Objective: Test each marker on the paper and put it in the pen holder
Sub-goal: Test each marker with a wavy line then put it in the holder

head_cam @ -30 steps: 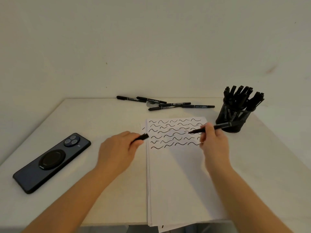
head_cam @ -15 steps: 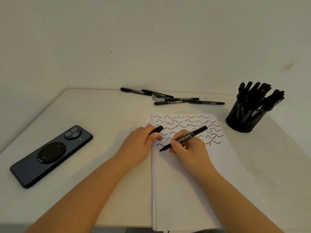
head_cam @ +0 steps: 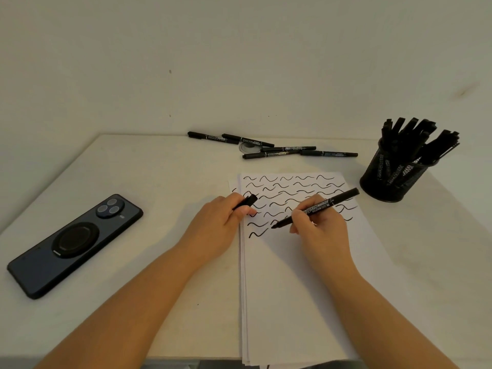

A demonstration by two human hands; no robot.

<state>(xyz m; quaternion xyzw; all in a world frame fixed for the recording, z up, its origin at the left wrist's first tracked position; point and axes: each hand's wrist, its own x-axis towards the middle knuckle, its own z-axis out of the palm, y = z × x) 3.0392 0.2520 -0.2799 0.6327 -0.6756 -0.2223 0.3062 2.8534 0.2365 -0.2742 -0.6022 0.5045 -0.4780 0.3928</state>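
A stack of white paper [head_cam: 292,288] lies in front of me, its upper part covered with rows of black wavy lines. My right hand [head_cam: 319,230] grips an uncapped black marker [head_cam: 319,206] like a pen, tip down on the paper at the lowest row. My left hand [head_cam: 218,225] rests at the paper's left edge and pinches the marker's black cap [head_cam: 247,201]. Several capped black markers [head_cam: 277,149] lie loose at the back of the table. A black mesh pen holder [head_cam: 391,179] at the back right stands full of markers.
A dark smartphone [head_cam: 72,243] lies face down on the left of the white table [head_cam: 149,182]. A small round clear object [head_cam: 249,148] sits among the loose markers. A plain wall rises directly behind the table.
My right hand brought the marker from the right end of the rows to the left, drew a new wavy line on the lowest row, and now has the tip just right of it. The left hand moved closer to the paper.
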